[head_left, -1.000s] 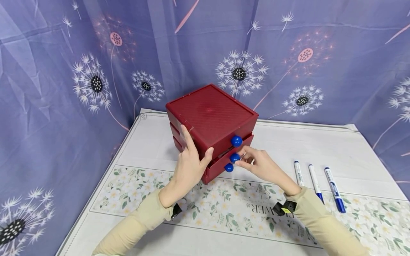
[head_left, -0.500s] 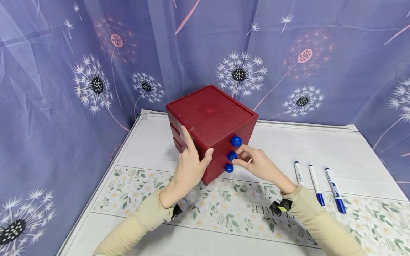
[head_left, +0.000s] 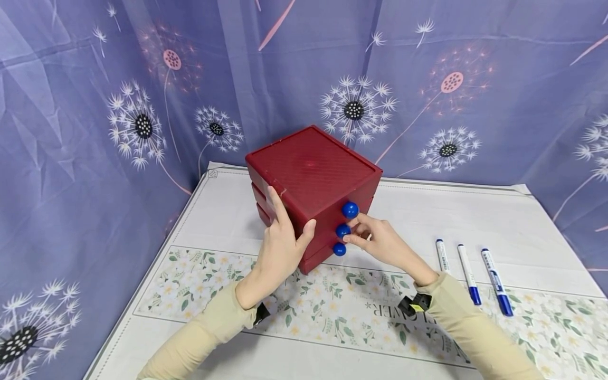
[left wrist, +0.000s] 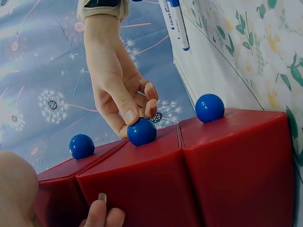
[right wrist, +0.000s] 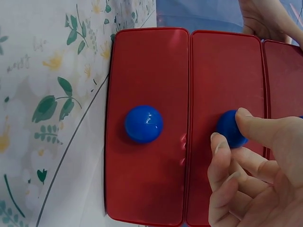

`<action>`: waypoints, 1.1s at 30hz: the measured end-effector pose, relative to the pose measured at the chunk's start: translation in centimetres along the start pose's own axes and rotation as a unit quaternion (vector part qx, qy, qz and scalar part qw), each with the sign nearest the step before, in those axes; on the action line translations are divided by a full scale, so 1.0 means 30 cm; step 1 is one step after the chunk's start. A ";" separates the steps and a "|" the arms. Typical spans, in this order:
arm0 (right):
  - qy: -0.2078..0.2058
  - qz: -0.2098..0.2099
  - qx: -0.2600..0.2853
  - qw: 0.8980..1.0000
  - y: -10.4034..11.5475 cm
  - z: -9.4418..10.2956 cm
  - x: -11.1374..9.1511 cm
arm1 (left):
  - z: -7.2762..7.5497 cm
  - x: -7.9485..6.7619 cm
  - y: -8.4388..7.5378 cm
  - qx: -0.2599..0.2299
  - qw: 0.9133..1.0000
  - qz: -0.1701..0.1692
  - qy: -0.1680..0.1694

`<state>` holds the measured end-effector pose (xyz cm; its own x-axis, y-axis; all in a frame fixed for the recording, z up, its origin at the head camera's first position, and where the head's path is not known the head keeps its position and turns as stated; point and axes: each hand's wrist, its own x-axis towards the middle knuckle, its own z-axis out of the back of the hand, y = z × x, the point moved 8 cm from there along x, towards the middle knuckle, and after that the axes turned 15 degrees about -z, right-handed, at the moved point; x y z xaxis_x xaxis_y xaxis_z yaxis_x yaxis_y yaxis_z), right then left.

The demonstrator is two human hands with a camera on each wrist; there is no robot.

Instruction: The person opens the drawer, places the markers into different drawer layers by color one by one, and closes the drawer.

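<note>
A dark red drawer cabinet (head_left: pixel 311 163) stands angled on the table, with three drawers stacked one above another. Each front carries a round blue knob: the top knob (head_left: pixel 350 210), the middle knob (head_left: pixel 343 230) and the bottom knob (head_left: pixel 339 249). My right hand (head_left: pixel 383 244) pinches the middle knob between thumb and fingertips, as the right wrist view also shows. All drawer fronts sit flush. My left hand (head_left: pixel 277 248) rests against the cabinet's left side, index finger straight up along it and thumb near the front corner. What the drawers contain is hidden.
Three white-and-blue marker pens (head_left: pixel 496 282) lie side by side on the table to the right of my right hand. A floral strip (head_left: pixel 332 316) runs across the white tablecloth. Purple dandelion-print curtains (head_left: pixel 285 79) close off the back and sides.
The middle drawer, partly pulled out a second ago, has slid in flush as my right hand moved with its knob toward the cabinet. My left hand has stayed in place.
</note>
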<state>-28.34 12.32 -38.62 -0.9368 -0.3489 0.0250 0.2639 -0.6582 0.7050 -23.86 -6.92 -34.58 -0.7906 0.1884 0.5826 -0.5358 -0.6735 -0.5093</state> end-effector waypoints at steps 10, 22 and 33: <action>-0.001 0.002 -0.016 1.000 -0.006 -0.005 -0.004 | -0.003 0.001 0.000 -0.001 1.000 -0.002 0.002; 0.066 0.000 -0.057 0.996 -0.027 -0.070 -0.003 | 0.000 0.001 0.000 -0.001 1.000 -0.005 0.000; 0.078 -0.040 -0.081 0.993 -0.035 -0.114 0.014 | 0.000 -0.003 0.000 -0.004 1.000 0.000 0.001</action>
<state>-28.22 10.58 -41.76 -0.9129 -0.3815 -0.1450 0.2352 -0.7822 0.5769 -23.80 -6.94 -34.63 -0.7908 0.1893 0.5821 -0.5382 -0.6680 -0.5139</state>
